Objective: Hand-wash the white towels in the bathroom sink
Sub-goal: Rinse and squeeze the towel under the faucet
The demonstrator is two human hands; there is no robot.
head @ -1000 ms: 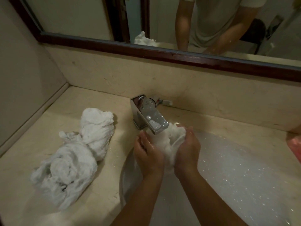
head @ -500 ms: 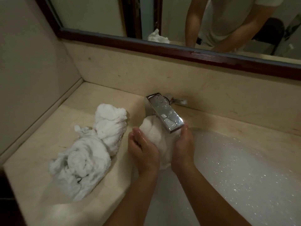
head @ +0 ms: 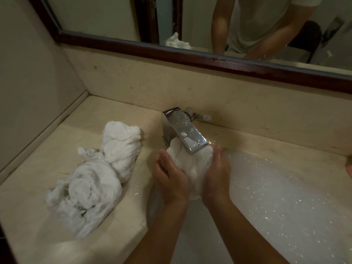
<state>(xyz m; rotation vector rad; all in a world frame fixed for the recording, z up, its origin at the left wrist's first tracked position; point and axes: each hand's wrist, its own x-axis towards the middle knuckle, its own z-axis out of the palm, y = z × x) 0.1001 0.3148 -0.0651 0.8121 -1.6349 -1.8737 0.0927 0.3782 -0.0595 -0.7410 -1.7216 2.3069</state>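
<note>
While both hands (head: 169, 178) (head: 216, 176) squeeze a towel (head: 190, 161) (white, wet), the faucet (head: 187, 133) overhangs it.

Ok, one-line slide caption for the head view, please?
Left hand and right hand hold a white towel under the faucet over the sudsy sink; more towels lie on the counter.

**Tight under the tap (head: 183, 133)**

Barely any clearance beneath the tap, just over the towel (head: 190, 164). Blocked left by the heap (head: 99, 176) on the counter (head: 114, 105). Wide open to the right over the sink (head: 285, 197). Walled in behind by the backsplash (head: 190, 86).
</note>
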